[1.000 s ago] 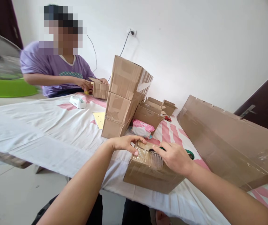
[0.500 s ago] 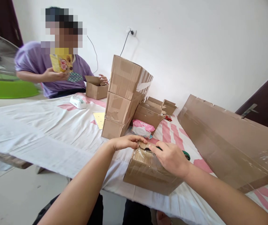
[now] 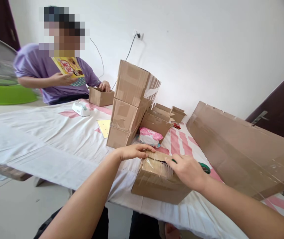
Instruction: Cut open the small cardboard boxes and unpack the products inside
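Note:
A small cardboard box [image 3: 154, 182] sits at the near edge of the table, its top glossy with clear tape. My left hand [image 3: 133, 151] rests on the box's far left corner, fingers curled against the flap. My right hand [image 3: 186, 171] is closed round a green tape dispenser [image 3: 204, 167] and holds it against the top of the box, where a strip of clear tape [image 3: 163, 169] lies across the lid. Most of the dispenser is hidden behind the hand.
A tilted stack of three taped boxes [image 3: 132, 103] stands beyond, with open boxes [image 3: 162, 118] and a pink packet [image 3: 149, 136] beside it. A long flat carton [image 3: 241, 149] lies at right. Across the table a person in purple [image 3: 54, 78] holds a yellow packet [image 3: 68, 66] over a small open box [image 3: 100, 96].
My right hand has drawn the dispenser back along the box top toward me after moving forward. The person opposite has lifted a yellow packet from the small box.

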Demonstrator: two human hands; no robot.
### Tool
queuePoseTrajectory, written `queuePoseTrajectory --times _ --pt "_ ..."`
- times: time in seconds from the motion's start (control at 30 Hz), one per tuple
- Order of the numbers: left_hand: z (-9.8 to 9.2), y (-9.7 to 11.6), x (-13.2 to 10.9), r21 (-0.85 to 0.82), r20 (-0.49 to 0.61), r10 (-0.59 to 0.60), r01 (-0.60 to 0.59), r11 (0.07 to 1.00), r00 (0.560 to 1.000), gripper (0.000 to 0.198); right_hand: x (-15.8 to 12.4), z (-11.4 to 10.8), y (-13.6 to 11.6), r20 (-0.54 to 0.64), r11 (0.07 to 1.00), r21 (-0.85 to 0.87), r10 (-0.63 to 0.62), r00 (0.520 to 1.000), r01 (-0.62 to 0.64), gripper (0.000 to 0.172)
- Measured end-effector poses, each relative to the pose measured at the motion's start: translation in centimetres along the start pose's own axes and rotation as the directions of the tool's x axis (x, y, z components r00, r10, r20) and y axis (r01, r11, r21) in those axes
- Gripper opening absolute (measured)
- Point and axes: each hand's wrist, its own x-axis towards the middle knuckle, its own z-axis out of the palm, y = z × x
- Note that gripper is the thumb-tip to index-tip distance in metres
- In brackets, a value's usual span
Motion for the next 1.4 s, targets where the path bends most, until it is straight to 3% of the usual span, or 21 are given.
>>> queuePoseTrajectory --times 0.1,0.17,0.27,0.47,0.67,0.83,0.93,1.07,1.17,1.3,1.4 --pt "0.0 0.1 -0.1 0.016 0.004 -0.005 0.005 1.0 1.0 0.049 -1.2 -0.2 1.5 -0.122 0.998 -0.004 0.061 0.991 -0.062 0.028" --pt "-0.1 0.1 -0.2 0.034 0.001 -0.003 0.003 0.999 1.0 0.049 -2.2 0.1 2.2 -0.153 1.0 -0.005 0.021 0.988 -0.022 0.029" --pt "-0.2 0.1 -0.3 0.041 0.006 0.007 -0.007 0.999 1.0 0.048 -4.1 1.2 3.0 -0.102 0.998 0.03 -0.055 0.993 0.059 0.034" --pt "-0.3 -0.2 -0.1 0.044 0.016 0.015 -0.016 0.999 1.0 0.048 -8.5 2.2 4.2 0.005 1.0 -0.009 -0.017 1.0 0.017 0.035" --pt "-0.2 -0.1 -0.1 0.043 0.004 -0.005 0.004 0.999 1.0 0.049 -12.2 2.3 5.1 0.043 0.981 0.056 0.184 0.982 -0.187 0.034" --pt "-0.1 -0.1 -0.1 0.042 -0.001 0.005 -0.005 0.999 1.0 0.05 -15.0 7.2 4.1 0.137 0.81 0.281 0.497 0.857 -0.515 0.035" --pt "0.0 -0.2 -0.1 0.038 -0.012 0.011 -0.011 0.999 1.0 0.049 -15.8 10.6 1.8 0.192 0.762 0.335 0.521 0.832 -0.554 0.034" --pt "0.1 -0.3 -0.2 0.024 -0.025 0.019 -0.019 1.0 1.0 0.048 -15.8 13.0 -0.6 0.226 0.751 0.364 0.502 0.835 -0.55 0.031" --pt "0.1 -0.3 -0.2 0.003 -0.014 0.026 -0.026 1.0 1.0 0.047 -14.6 12.8 0.3 0.219 0.736 0.393 0.507 0.834 -0.551 0.024" --pt "0.0 -0.2 -0.1 -0.011 -0.014 0.001 -0.001 1.0 1.0 0.049 -10.4 10.0 3.9 0.13 0.694 0.464 0.561 0.817 -0.55 0.026" --pt "0.0 -0.1 0.0 -0.017 -0.012 0.004 -0.004 1.0 1.0 0.049 -5.8 6.6 4.8 0.05 0.686 0.56 0.532 0.845 -0.465 0.025"
